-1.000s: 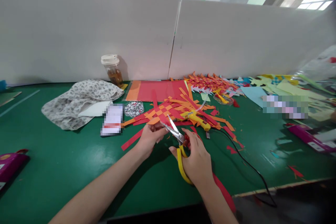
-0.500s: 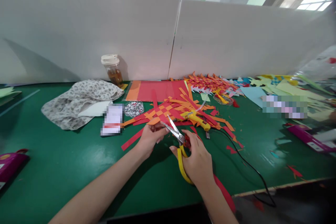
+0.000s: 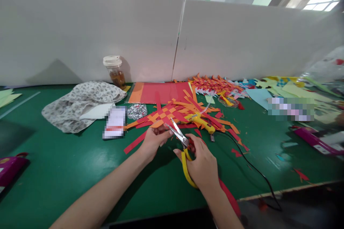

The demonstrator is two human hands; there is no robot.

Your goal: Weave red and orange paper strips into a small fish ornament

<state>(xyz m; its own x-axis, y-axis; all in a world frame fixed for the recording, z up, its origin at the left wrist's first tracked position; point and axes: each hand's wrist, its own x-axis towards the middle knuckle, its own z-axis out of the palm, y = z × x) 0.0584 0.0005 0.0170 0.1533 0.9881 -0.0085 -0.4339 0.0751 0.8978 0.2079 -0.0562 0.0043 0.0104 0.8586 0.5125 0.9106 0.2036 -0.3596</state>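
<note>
Yellow-handled scissors (image 3: 186, 154) are in my right hand (image 3: 202, 162), their blades apart and pointing up and left. My left hand (image 3: 154, 141) pinches the near edge of a woven red and orange paper piece (image 3: 168, 112), close to the blade tips. Long loose strips spread out from the weave on several sides. Something small and red shows by my right fingers, too hidden to name. Just beyond the scissors, a yellow glue gun (image 3: 202, 123) lies on the paper strips.
A black cord (image 3: 249, 164) runs from the glue gun over the right table edge. Behind are a lidded cup (image 3: 115, 71), patterned cloth (image 3: 80, 105), a phone (image 3: 115, 123) and red sheets (image 3: 163, 91). Coloured paper pieces (image 3: 295, 91) lie at right, purple packs (image 3: 311, 141) (image 3: 12, 170) at both sides.
My hands and the scissors look almost unchanged. At the far left, a dark shape over the green paper is gone, and the shadow on the partition has changed.
</note>
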